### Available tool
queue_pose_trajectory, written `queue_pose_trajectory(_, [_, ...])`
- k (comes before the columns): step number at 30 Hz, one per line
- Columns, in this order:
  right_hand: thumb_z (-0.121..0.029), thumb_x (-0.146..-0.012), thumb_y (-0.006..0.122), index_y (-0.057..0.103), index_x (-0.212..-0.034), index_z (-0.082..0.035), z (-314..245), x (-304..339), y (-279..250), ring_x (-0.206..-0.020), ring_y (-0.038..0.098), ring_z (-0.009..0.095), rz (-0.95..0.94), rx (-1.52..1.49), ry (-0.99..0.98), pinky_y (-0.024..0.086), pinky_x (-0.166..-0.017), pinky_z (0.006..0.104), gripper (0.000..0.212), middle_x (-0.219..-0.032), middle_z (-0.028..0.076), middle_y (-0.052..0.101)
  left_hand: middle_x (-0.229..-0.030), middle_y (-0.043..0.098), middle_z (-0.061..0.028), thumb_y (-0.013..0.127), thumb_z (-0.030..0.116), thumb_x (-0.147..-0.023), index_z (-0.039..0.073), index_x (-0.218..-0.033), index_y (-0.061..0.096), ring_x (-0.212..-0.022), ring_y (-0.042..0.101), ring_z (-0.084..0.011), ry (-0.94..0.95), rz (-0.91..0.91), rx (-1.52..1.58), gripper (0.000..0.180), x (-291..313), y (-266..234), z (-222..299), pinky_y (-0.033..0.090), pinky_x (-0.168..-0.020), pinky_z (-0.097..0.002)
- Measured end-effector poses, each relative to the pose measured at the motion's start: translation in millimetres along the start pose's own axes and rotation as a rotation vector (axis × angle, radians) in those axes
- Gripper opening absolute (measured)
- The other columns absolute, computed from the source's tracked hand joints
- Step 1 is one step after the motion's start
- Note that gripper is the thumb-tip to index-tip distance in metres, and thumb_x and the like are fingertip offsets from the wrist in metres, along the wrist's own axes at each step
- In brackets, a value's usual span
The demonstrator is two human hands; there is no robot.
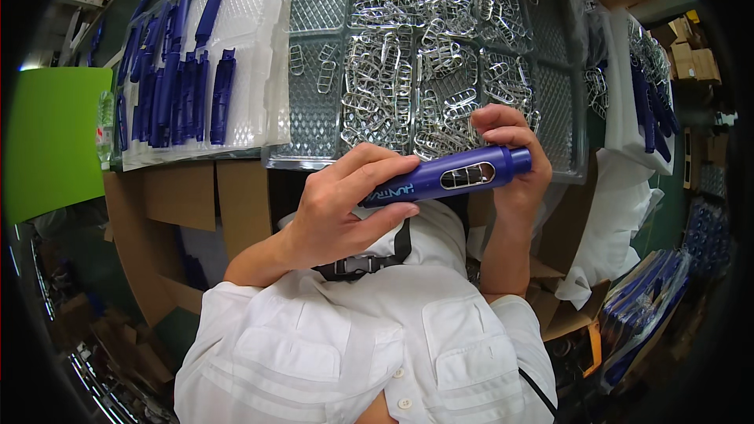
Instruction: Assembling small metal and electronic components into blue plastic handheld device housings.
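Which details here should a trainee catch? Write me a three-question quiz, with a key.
1. True or false: the left hand holds the blue tube, with the right hand at its right end.
2. Where is the green panel?
A) right side of the picture
B) left side
C) directly beneath the tube
3. What is heaped in the compartmented tray?
Key: 1 true; 2 B; 3 small metal frames.

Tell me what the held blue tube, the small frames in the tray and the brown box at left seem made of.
Blue tube: probably hard plastic, smooth and satin, with soft highlights along it.
Small frames: metal or chromed plastic, bright with sharp glints; can't tell which.
Brown box: likely cardboard, matte, with folded flaps.
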State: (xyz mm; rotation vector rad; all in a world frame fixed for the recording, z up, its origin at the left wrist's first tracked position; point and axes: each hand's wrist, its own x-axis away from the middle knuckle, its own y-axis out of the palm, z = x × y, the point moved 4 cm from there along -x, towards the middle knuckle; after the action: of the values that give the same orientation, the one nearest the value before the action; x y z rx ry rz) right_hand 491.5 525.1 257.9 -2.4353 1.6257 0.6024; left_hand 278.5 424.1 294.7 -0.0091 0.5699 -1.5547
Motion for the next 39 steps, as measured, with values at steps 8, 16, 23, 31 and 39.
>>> queue_pose_trajectory(8, [0.001, -0.076, 0.081, 0.069, -0.105, 0.002, 1, 3, -8, -0.113, 0.067, 0.029, 0.020, 0.009, 0.023, 0.053, -0.097, 0.0381, 0.032, -0.121, 0.021, 0.068, -0.105, 0.072, -0.0159, 0.086, 0.010, -0.081, 0.000, -0.125, 0.070, -0.085, 0.073, -0.0253, -0.008, -0.008, -0.017, 0.048, -4, 8, -2, 0.060, -0.074, -0.0328])
queue_pose_trajectory(16, [-0.001, -0.085, 0.077, 0.063, -0.126, 0.005, 1, 8, -11, -0.120, 0.066, 0.033, 0.066, -0.154, 0.205, 0.052, -0.101, 0.0383, 0.043, -0.127, 0.026, 0.066, -0.106, 0.070, -0.0159, 0.085, 0.005, -0.081, -0.001, -0.127, 0.068, -0.087, 0.072, -0.0250, 0.001, 0.045, -0.011, 0.049, -1, 9, -6, 0.060, -0.074, -0.0331])
queue_pose_trajectory(23, [0.002, -0.094, 0.070, 0.048, -0.142, 0.007, -15, 16, 17, -0.121, 0.067, 0.030, 0.058, -0.362, 0.338, 0.052, -0.106, 0.0400, 0.053, -0.129, 0.030, 0.066, -0.110, 0.069, -0.0172, 0.082, 0.004, -0.084, -0.001, -0.127, 0.064, -0.090, 0.072, -0.0262, -0.046, 0.079, -0.009, 0.047, 2, 18, -13, 0.060, -0.077, -0.0341])
queue_pose_trajectory(31, [0.007, -0.091, 0.072, 0.047, -0.141, 0.005, -31, 21, 27, -0.122, 0.066, 0.030, 0.044, -0.219, 0.214, 0.052, -0.106, 0.0417, 0.056, -0.130, 0.028, 0.066, -0.077, 0.067, -0.0077, 0.077, 0.013, -0.090, -0.003, -0.110, 0.068, -0.064, 0.062, -0.0139, -0.207, -0.117, 0.144, 0.026, -6, 23, -17, 0.048, -0.061, -0.0288])
queue_pose_trajectory(39, [0.003, -0.102, 0.060, 0.046, -0.140, 0.006, -21, 35, 50, -0.130, 0.061, 0.032, -0.040, -0.314, 0.227, 0.050, -0.110, 0.0440, 0.041, -0.141, 0.030, 0.058, -0.069, 0.061, -0.0120, 0.073, 0.018, -0.092, -0.002, -0.106, 0.069, -0.057, 0.060, -0.0217, -0.279, -0.110, 0.290, 0.024, -5, 35, -17, 0.046, -0.055, -0.0333])
